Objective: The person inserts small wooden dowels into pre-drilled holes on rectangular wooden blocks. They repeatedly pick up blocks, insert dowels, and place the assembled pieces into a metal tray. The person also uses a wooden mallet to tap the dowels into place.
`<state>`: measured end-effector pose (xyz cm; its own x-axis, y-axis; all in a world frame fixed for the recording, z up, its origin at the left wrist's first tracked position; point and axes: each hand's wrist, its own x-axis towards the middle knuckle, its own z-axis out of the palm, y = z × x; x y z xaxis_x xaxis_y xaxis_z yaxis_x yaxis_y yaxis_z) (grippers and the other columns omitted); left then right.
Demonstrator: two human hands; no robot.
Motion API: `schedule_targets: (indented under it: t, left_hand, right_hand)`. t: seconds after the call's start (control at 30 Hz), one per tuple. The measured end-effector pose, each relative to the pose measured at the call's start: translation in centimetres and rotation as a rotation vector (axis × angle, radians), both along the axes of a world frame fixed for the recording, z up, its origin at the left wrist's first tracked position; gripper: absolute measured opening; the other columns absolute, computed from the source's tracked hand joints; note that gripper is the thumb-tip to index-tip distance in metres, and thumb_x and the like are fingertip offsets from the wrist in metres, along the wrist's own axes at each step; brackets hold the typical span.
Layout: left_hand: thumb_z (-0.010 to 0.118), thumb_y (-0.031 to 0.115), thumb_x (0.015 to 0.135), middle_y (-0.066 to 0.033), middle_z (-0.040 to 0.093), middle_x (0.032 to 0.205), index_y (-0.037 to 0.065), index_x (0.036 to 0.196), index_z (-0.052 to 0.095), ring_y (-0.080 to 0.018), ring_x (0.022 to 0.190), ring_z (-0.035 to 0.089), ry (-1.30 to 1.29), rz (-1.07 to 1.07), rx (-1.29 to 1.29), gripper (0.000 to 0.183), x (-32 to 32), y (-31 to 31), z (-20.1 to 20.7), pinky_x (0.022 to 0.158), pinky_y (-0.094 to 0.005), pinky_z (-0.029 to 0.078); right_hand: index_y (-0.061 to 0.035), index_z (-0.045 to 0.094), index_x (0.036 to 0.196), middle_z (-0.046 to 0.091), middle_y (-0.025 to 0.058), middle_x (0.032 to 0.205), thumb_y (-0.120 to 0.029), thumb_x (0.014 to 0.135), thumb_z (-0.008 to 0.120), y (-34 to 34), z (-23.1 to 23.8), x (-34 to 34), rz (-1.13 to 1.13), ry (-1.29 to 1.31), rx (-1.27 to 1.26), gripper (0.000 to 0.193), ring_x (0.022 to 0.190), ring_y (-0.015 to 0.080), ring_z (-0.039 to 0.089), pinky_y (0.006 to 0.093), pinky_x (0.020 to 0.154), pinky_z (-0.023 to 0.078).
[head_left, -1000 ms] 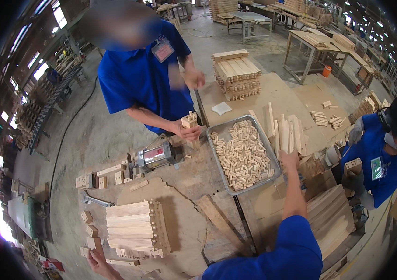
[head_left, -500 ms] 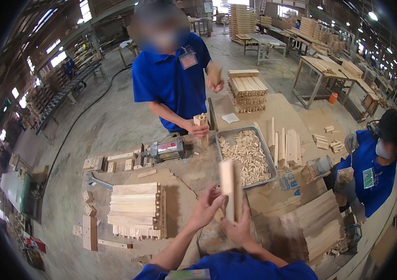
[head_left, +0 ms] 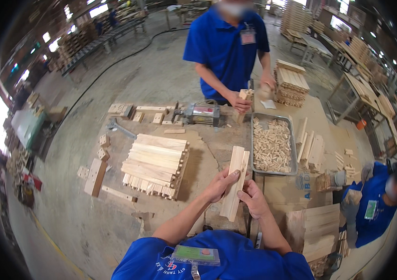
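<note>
Two pale wooden strips (head_left: 231, 199) stand side by side between my hands, tilted slightly and held above the workbench. My left hand (head_left: 221, 185) grips them from the left, its thumb lying across the wood. From the other side my right hand (head_left: 255, 199) closes on them with thumb and fingers. Left of my hands lies a stack of wooden strips (head_left: 155, 156), with dowels along its right side. Beyond my right hand, a grey metal tray (head_left: 293, 144) holds many short wooden dowels (head_left: 271, 145).
Across the bench a co-worker (head_left: 229, 51) grips a bundle of wooden pieces (head_left: 245, 97). Another co-worker (head_left: 371, 210) works at the right. A metal clamp device (head_left: 203, 114), a hammer-like tool (head_left: 120, 127), wooden blocks (head_left: 97, 177) and another strip stack (head_left: 292, 84) lie around.
My head view has shifted, so the scene sits further right and higher. The wooden strips have turned and lowered between my hands. The co-worker opposite has lowered the raised hand.
</note>
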<state>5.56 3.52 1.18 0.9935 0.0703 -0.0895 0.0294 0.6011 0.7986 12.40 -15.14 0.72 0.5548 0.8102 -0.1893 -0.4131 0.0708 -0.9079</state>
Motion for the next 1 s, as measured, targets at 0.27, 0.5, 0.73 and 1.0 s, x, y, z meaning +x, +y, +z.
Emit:
schedule_targets:
  t: [0.27, 0.5, 0.73, 1.0]
  left_hand:
    - [0.049, 0.038, 0.115, -0.0058, 0.066, 0.113, 0.005, 0.136, 0.057, -0.0154, 0.096, 0.067, 0.205, 0.346, -0.134, 0.040, -1.0, -0.3, -1.4, 0.084, -0.0347, 0.059]
    - [0.034, 0.060, 0.113, -0.0066, 0.066, 0.096, 0.004, 0.133, 0.058, -0.0174, 0.084, 0.065, 0.184, 0.241, -0.365, 0.064, -3.5, 2.2, -2.9, 0.072, -0.0328, 0.058]
    - [0.032, 0.065, 0.112, -0.0056, 0.064, 0.090, 0.001, 0.140, 0.057, -0.0166, 0.079, 0.064, 0.155, 0.204, -0.485, 0.074, -4.3, 2.9, -3.0, 0.071, -0.0325, 0.060]
    - [0.035, 0.066, 0.111, -0.0056, 0.066, 0.089, 0.002, 0.132, 0.059, -0.0152, 0.075, 0.065, 0.251, 0.260, -0.290, 0.072, -3.8, 2.3, -2.2, 0.068, -0.0294, 0.060]
  right_hand:
    - [0.0005, 0.052, 0.138, 0.069, 0.0088, 0.123, -0.009, 0.094, 0.082, 2.5, 0.4, -1.4, -0.063, -0.062, 0.020, 0.054, 0.111, 0.0157, 0.066, 0.0316, 0.102, 0.052]
    - [-0.0004, 0.057, 0.133, 0.069, 0.0044, 0.117, -0.011, 0.098, 0.078, 2.5, 1.8, -0.4, -0.113, -0.112, 0.018, 0.042, 0.103, 0.0116, 0.063, 0.0297, 0.096, 0.052]
    - [0.0008, 0.054, 0.128, 0.062, 0.0113, 0.121, -0.004, 0.098, 0.075, 2.8, 3.2, 0.9, -0.314, -0.939, 0.032, 0.037, 0.111, 0.0188, 0.063, 0.0327, 0.096, 0.053]
    - [-0.0012, 0.052, 0.119, 0.063, 0.0208, 0.123, -0.004, 0.093, 0.079, 4.3, 2.2, -1.1, -0.345, -1.333, 0.161, 0.038, 0.124, 0.0382, 0.068, 0.0415, 0.099, 0.057]
